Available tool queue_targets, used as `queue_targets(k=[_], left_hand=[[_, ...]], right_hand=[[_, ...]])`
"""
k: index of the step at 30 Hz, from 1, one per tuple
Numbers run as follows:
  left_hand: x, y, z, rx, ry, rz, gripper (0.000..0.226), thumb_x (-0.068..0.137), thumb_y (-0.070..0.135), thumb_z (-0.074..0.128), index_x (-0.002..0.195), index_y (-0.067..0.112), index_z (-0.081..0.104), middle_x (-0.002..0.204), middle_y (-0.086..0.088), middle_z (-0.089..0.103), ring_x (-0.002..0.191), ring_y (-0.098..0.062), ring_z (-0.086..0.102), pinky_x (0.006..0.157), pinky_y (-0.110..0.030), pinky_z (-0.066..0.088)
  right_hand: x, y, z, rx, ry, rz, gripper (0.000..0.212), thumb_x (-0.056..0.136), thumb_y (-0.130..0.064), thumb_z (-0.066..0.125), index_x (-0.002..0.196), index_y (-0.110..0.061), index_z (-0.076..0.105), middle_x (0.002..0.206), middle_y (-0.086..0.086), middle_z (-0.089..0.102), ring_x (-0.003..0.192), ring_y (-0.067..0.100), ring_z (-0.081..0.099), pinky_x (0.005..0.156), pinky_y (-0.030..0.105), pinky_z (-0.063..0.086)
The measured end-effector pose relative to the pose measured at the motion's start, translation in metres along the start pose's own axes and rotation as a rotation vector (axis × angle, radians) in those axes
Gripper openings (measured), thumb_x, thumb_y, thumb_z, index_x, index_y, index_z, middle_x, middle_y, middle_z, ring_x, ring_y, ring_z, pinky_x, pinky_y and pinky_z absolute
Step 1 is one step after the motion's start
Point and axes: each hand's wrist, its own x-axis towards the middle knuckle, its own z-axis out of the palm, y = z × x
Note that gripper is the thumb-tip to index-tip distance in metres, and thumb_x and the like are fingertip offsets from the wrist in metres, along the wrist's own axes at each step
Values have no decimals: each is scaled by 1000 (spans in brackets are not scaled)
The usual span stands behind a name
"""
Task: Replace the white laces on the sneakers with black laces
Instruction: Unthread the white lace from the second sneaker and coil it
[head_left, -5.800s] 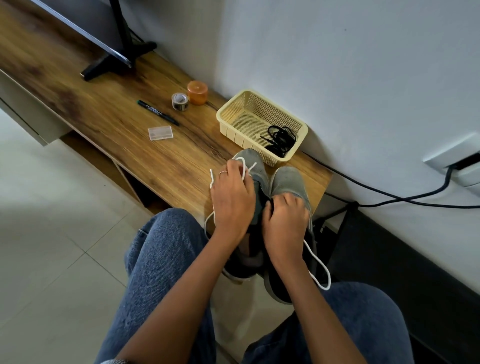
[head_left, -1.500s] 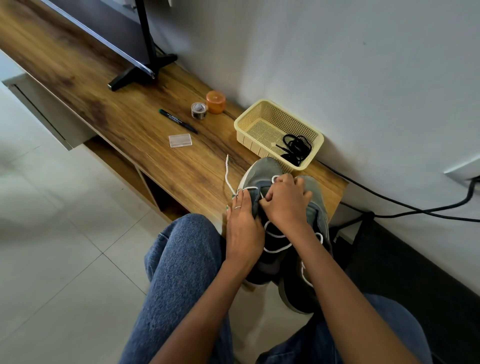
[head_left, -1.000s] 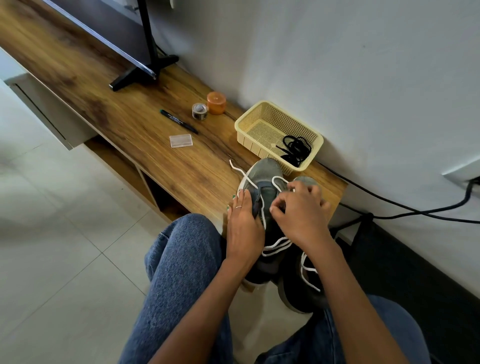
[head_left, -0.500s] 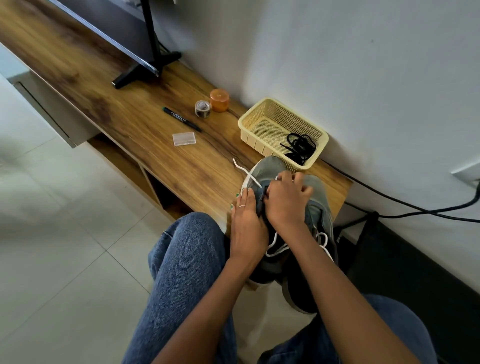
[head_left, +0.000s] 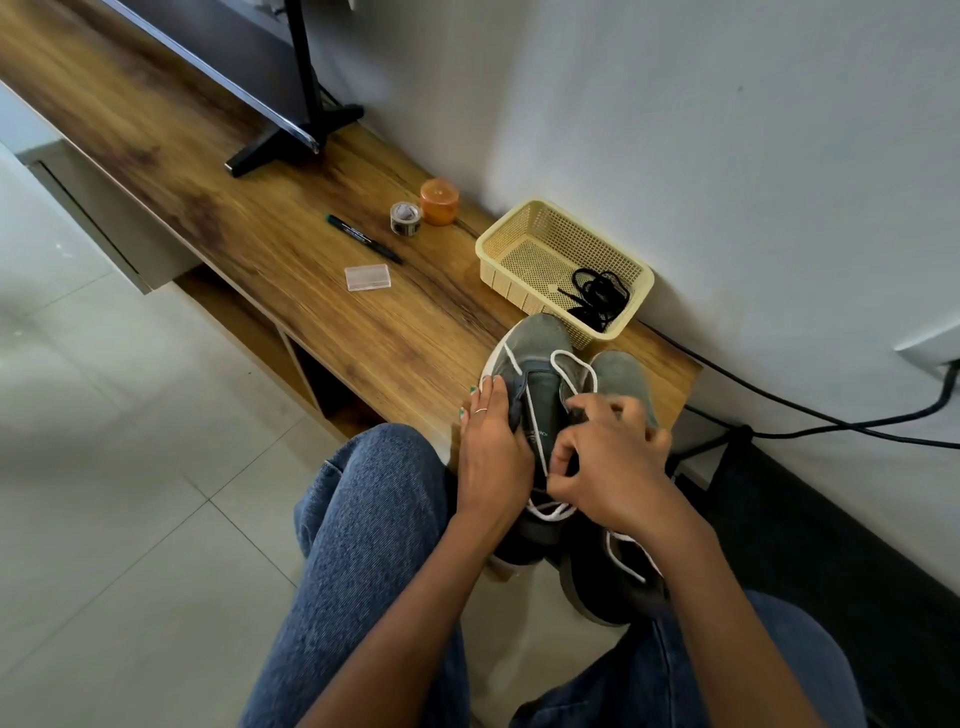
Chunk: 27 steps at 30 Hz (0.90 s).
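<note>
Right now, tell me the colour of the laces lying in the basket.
Black. The laces lie bundled in the pale yellow basket, clearest in the head view.

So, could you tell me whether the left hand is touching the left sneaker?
Touching: the head view shows the left hand resting on the left sneaker's side.
</note>
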Motion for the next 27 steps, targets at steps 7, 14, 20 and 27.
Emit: queue_targets(k=[7, 14, 20, 27], left_hand=[[0, -1, 1, 29, -21, 14, 60, 96, -2, 39, 152, 7, 19, 160, -9, 16, 149, -20, 6, 122, -35, 3], [0, -3, 2, 12, -13, 31, 60, 96, -5, 36, 152, 7, 19, 160, -10, 16, 149, -19, 6, 122, -33, 2], [1, -3, 3, 3, -11, 9, 52, 102, 3, 30, 152, 9, 20, 160, -8, 16, 149, -18, 6, 121, -30, 0], [2, -4, 5, -21, 11, -4, 47, 99, 4, 34, 147, 6, 33, 153, -11, 33, 145, -25, 22, 119, -43, 18]], right_hand=[[33, -5, 2, 50, 270, 62, 21, 92, -38, 55, 107, -28, 65, 140, -4, 37, 129, 21, 25, 101, 41, 25], [74, -13, 31, -13, 364, 116, 17, 96, -23, 52, 108, -20, 64, 135, 1, 41, 127, 24, 30, 97, 44, 28], [72, -13, 30, 58, 380, 97, 14, 90, -25, 59, 95, -17, 68, 130, -3, 46, 124, 22, 31, 95, 40, 28], [45, 0, 30, 223, 316, 91, 14, 82, -22, 66, 70, -17, 61, 137, -2, 40, 123, 25, 28, 95, 40, 30]])
